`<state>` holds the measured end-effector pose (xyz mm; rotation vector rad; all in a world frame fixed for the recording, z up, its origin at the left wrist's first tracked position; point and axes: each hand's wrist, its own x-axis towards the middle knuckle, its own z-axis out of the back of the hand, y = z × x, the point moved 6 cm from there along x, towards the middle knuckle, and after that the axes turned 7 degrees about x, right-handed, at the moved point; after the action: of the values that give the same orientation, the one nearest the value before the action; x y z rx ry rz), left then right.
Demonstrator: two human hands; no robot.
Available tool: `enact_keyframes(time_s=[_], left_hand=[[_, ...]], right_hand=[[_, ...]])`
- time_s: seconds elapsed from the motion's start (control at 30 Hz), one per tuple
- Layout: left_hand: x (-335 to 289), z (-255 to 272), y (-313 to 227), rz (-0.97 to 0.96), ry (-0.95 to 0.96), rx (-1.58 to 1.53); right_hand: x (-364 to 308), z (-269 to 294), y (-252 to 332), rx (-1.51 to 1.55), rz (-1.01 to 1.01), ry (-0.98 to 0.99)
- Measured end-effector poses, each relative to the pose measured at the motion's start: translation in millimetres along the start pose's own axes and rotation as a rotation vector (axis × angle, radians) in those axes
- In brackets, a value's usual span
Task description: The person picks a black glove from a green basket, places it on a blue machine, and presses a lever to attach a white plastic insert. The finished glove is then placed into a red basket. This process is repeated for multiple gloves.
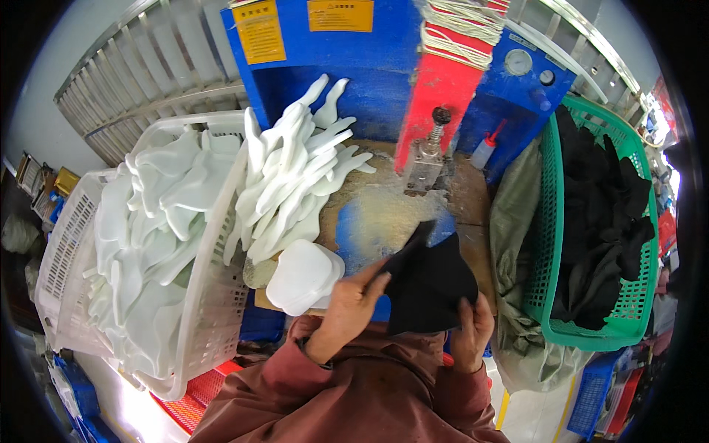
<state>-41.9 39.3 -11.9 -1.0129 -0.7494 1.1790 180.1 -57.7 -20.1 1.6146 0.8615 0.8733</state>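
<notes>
Between my two hands is a black cloth-like piece [434, 286], partly folded, with a narrow flap standing up at its far left. My left hand [353, 299] pinches its left edge. The lower right edge is gripped between the thumb and fingers of my right hand [473, 332]. Just left of my left hand lies a short stack of white rounded flat pieces [299, 277]. Beyond the black piece is a dusty worktable [388, 214] with a blue patch showing through. Over its far part hangs a metal machine head [427, 164] with a black knob.
Long white curved pieces [295, 173] are heaped on the table's left. A white basket [196, 317] full of similar pieces stands further left. At right a green basket [550, 280] holds black pieces. The blue machine [325, 81] with its red arm [445, 88] rises behind; a small bottle [482, 155] stands there.
</notes>
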Motion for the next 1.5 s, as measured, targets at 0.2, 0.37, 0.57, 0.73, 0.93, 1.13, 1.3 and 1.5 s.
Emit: enact_keyframes(time_s=[0.2,0.37,0.57,0.73,0.93,1.13,1.3,1.5], left_hand=[[2.7,8.2,-40.3,-0.364,-0.057,0.171],[-4.2,-14.8,-63.0,-0.421,0.153,0.194],[-11.7,-20.3,-68.8,-0.567,0.275,0.318],[-10.7,-24.0,-79.0,-0.672,0.389,0.314],[-21.0,-25.0,-94.2,-0.63,0.33,0.452],[-5.5,-27.2,-82.0,-0.499,0.573,0.159],[1.2,-19.1,-77.9,-0.406,0.763,-0.032],[15.1,-22.4,-76.6,-0.298,0.801,-0.065]], right_hand=[[-13.5,-22.4,88.9,-0.343,0.476,0.248],[-7.9,-57.2,1.4,0.461,-0.402,0.198],[-0.2,-52.7,-23.4,0.515,-0.335,0.241],[3.6,-47.5,-8.0,0.034,-0.072,0.348],[7.2,-45.1,-10.9,0.006,-0.006,0.368],[7.8,-43.4,5.8,-0.011,-0.152,0.45],[1.5,-58.2,-6.8,0.299,-0.277,0.68],[4.3,-66.8,-8.9,0.34,-0.071,0.708]])
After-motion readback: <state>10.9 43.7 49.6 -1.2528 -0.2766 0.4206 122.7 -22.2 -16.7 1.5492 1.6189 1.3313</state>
